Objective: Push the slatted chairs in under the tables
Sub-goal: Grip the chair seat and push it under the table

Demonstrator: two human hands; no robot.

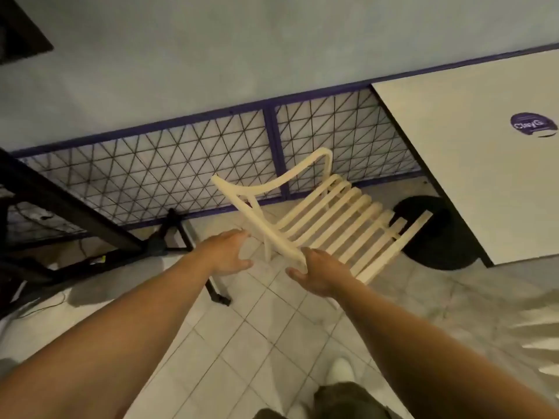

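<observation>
A cream slatted chair (329, 219) stands on the tiled floor with its seat pointing toward the white table (472, 164) at the right. Its curved back rail is nearest me. My right hand (320, 275) grips the right end of that back rail, with the thumb below and the fingers over it. My left hand (228, 252) is spread at the rail's left part, fingertips touching or just short of it. The chair's far slats reach the table's round black base (435, 237).
A purple-framed wire mesh fence (169, 173) runs along the blue wall behind the chair. At the left stands a dark table (60, 204) with black legs and cables on the floor. My white shoe (340, 371) is below on the tiles.
</observation>
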